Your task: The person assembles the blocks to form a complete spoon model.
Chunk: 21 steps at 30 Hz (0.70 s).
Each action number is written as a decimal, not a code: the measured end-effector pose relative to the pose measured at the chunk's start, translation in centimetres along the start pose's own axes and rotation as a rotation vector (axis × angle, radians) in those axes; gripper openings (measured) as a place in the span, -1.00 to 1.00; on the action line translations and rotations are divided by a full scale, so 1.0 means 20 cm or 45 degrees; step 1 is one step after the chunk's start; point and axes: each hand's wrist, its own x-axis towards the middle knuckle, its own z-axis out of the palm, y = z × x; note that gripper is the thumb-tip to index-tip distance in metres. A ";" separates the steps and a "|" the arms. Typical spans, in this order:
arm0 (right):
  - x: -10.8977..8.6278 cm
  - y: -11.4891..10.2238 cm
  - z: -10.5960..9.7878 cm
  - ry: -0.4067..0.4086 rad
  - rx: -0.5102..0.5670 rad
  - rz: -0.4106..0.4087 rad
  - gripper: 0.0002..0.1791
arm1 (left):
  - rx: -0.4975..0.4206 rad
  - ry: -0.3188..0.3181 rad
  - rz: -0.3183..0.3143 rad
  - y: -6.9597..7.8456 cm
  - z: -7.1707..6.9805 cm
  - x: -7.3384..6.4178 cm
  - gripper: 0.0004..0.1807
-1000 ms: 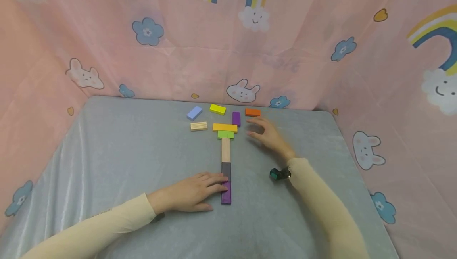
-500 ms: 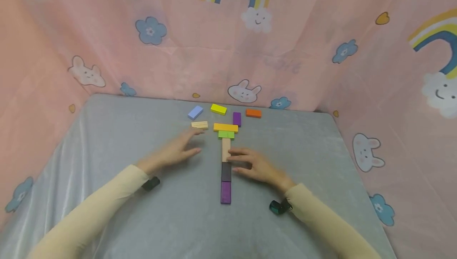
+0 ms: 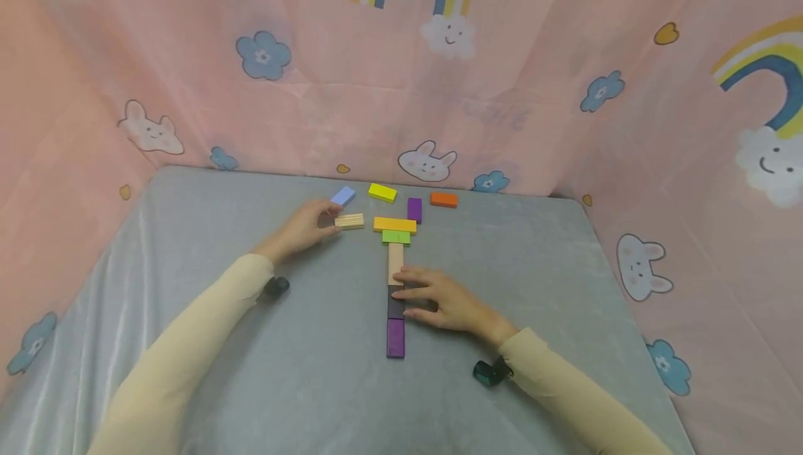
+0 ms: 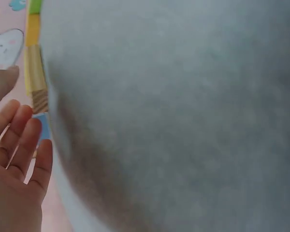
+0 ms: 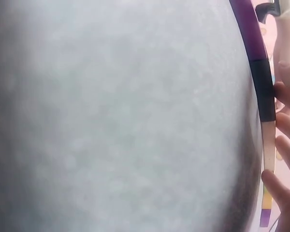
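Observation:
In the head view, my left hand [image 3: 300,228] is at the left end of a striped wooden block [image 3: 351,221], thumb and fingers apart. The left wrist view shows its fingers [image 4: 28,140] extended just short of the block's end grain. My right hand [image 3: 448,302] rests its fingertips on a column of blocks, over a black block [image 3: 395,311] and a plain wooden block [image 3: 395,260]. A purple block [image 3: 395,340] forms the column's near end. At its far end a green block [image 3: 396,237] and an orange-yellow block [image 3: 394,225] lie crosswise.
Behind the column lie a light blue block [image 3: 345,195], a yellow block [image 3: 383,192], a second purple block [image 3: 415,210] and an orange block [image 3: 444,199]. Grey cloth [image 3: 539,253] covers the table, and a pink printed curtain [image 3: 326,113] stands along its back and sides.
My left hand has left the near end of the column and moved forward to the striped wooden block. My right hand has come back from near the orange block onto the column.

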 end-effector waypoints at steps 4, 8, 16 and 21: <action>0.00 0.00 0.00 0.008 0.000 0.001 -0.55 | -0.013 0.030 0.006 -0.02 0.02 0.02 -0.53; 0.00 0.00 0.00 0.026 0.000 -0.007 -0.57 | 0.050 0.047 0.031 -0.03 0.04 0.04 -0.54; 0.01 -0.01 0.00 0.051 -0.004 0.000 -0.59 | 0.058 0.069 -0.033 -0.03 0.04 0.08 -0.58; 0.00 -0.01 0.00 0.037 0.004 0.044 -0.60 | -0.066 0.083 -0.096 0.02 0.04 0.14 -0.59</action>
